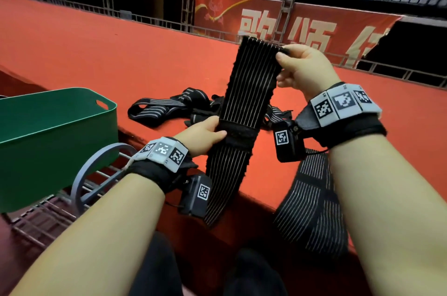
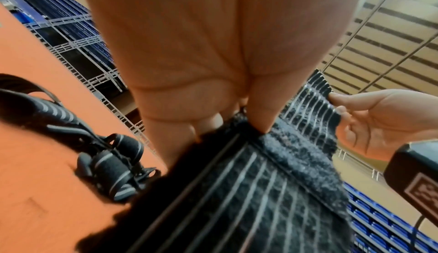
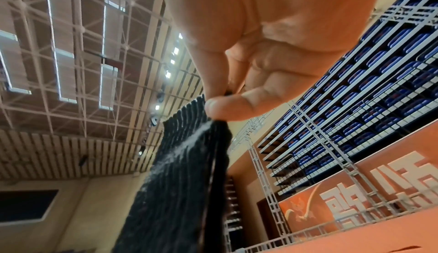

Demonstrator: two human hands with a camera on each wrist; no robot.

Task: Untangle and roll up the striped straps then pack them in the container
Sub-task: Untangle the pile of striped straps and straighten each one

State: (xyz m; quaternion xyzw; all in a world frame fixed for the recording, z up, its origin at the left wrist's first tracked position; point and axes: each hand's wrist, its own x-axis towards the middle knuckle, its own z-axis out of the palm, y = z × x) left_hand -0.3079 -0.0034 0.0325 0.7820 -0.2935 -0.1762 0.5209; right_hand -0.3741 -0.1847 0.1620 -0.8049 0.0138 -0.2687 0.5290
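Observation:
A wide black strap with thin white stripes is held upright and stretched between both hands above the red stage edge. My right hand pinches its top corner between thumb and forefinger, and the same pinch on the strap shows in the right wrist view. My left hand grips the strap at its fuzzy black band. The strap's lower part hangs down over the stage edge. A tangle of other striped straps lies on the stage behind. The green container stands at the left.
Another striped strap hangs over the stage edge under my right forearm. A grey wheel and wire rack sit below the container. Metal truss railing and a red banner border the far edge of the red stage.

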